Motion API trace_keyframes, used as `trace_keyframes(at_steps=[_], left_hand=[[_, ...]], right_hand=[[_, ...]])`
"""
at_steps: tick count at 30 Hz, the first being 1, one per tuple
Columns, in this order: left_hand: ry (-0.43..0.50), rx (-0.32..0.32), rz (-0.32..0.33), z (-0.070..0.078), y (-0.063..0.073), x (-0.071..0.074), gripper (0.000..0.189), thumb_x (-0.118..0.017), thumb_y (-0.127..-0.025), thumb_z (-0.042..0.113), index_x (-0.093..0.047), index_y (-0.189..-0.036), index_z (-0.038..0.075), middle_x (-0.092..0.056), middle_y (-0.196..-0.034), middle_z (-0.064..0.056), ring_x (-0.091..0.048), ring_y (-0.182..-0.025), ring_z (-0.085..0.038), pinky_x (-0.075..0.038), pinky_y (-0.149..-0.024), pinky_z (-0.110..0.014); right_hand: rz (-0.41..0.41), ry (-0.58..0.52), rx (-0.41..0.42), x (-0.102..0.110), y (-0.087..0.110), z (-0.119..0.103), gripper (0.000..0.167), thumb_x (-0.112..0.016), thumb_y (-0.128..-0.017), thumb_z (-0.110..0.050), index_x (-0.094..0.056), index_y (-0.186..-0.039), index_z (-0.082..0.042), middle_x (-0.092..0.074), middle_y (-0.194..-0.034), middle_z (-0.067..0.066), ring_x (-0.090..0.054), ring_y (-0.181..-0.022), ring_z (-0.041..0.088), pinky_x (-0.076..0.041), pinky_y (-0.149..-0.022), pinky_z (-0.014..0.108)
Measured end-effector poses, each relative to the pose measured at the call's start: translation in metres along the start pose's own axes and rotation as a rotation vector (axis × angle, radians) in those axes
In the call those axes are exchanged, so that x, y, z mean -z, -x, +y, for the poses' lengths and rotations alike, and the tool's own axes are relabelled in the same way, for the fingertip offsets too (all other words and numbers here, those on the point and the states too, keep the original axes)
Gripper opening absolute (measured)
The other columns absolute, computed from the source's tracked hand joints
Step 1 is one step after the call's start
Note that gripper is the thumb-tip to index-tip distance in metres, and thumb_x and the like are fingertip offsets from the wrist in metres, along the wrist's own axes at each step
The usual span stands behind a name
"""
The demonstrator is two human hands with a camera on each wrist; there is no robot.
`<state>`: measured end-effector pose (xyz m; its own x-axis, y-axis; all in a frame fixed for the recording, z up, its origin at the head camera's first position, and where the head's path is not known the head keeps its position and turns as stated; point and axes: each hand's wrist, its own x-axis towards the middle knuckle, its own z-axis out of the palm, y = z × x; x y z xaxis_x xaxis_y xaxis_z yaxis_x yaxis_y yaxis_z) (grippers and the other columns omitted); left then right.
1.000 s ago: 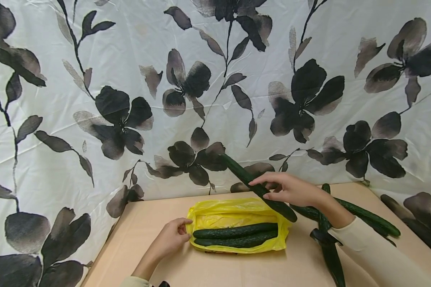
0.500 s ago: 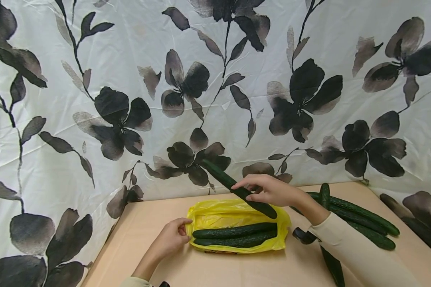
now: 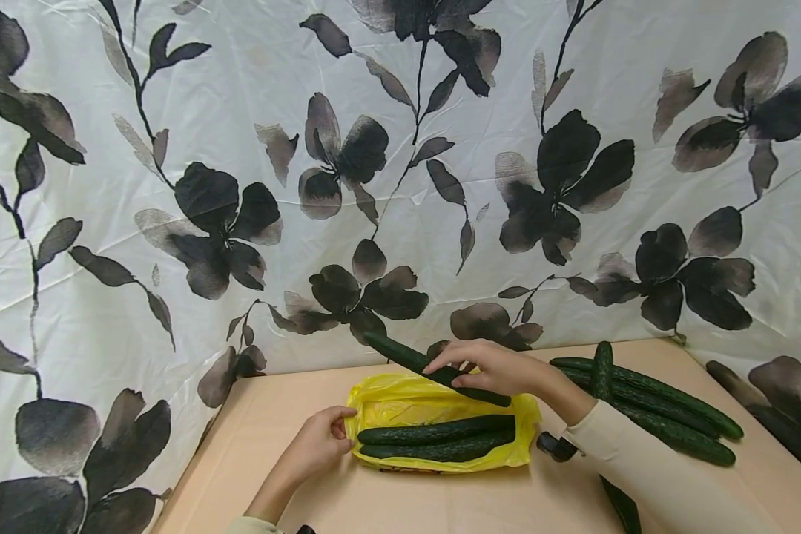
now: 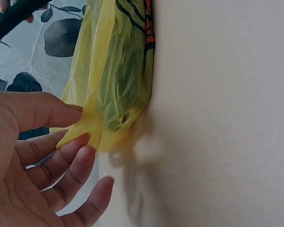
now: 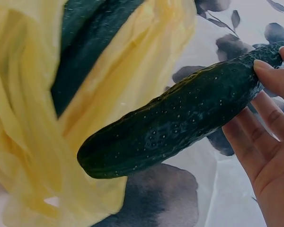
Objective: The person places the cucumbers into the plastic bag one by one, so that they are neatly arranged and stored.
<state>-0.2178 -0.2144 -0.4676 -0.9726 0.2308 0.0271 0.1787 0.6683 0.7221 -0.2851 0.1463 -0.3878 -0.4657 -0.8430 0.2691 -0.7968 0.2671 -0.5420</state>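
Note:
My right hand (image 3: pixel 490 368) grips a dark green cucumber (image 5: pixel 170 120) between thumb and fingers, tilted above the far side of a yellow plastic bag (image 3: pixel 400 386). Two more cucumbers (image 3: pixel 440 439) lie side by side in the bag's wide mouth. At the bag's left end, my left hand (image 3: pixel 319 439) pinches the plastic edge; the left wrist view shows the thumb and fingertips (image 4: pixel 75 113) on the thin yellow film, the other fingers loosely bent. In the right wrist view, the held cucumber's blunt end overlaps the bag.
Several cucumbers (image 3: pixel 667 415) lie in a crossed pile on the peach-coloured table (image 3: pixel 254 415) to the right, partly hidden by my right sleeve (image 3: pixel 654 467). A white cloth with dark flowers (image 3: pixel 400 185) hangs behind the table's back edge.
My right hand has carried the cucumber leftward from the bag's right end to over its far side, lowering and flattening its tilt. The left hand keeps its place on the bag.

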Motion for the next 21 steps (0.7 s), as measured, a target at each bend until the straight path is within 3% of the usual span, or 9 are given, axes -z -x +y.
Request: trace_keyframes(at_steps=[10, 15, 21], left_hand=[[0.004, -0.004, -0.004, -0.001, 0.002, 0.001, 0.051, -0.079, -0.078, -0.002, -0.064, -0.126, -0.006, -0.054, -0.087, -0.007, -0.054, -0.081, -0.019, -0.043, -0.067, -0.024], [-0.001, 0.001, -0.003, 0.000, 0.003, 0.001, 0.050, -0.078, -0.078, -0.001, -0.064, -0.126, -0.005, -0.055, -0.088, -0.006, -0.054, -0.081, -0.018, -0.044, -0.067, -0.024], [-0.004, -0.013, 0.005, 0.000, 0.004, 0.002, 0.051, -0.078, -0.076, -0.002, -0.064, -0.126, -0.006, -0.055, -0.089, -0.007, -0.054, -0.081, -0.019, -0.044, -0.068, -0.025]], right_hand=[[-0.109, 0.092, -0.094, -0.024, 0.001, 0.007, 0.050, -0.066, -0.098, -0.009, -0.060, -0.138, -0.038, -0.058, -0.134, -0.018, -0.057, -0.121, 0.007, -0.051, -0.099, 0.043], [-0.120, 0.153, -0.100, -0.030, 0.000, 0.009, 0.050, -0.067, -0.097, -0.007, -0.063, -0.134, -0.039, -0.059, -0.128, -0.018, -0.057, -0.112, 0.004, -0.053, -0.091, 0.034], [-0.167, 0.203, -0.124, -0.040, -0.005, 0.013, 0.051, -0.067, -0.095, -0.002, -0.067, -0.131, -0.038, -0.062, -0.124, -0.018, -0.057, -0.114, 0.003, -0.051, -0.095, 0.030]])
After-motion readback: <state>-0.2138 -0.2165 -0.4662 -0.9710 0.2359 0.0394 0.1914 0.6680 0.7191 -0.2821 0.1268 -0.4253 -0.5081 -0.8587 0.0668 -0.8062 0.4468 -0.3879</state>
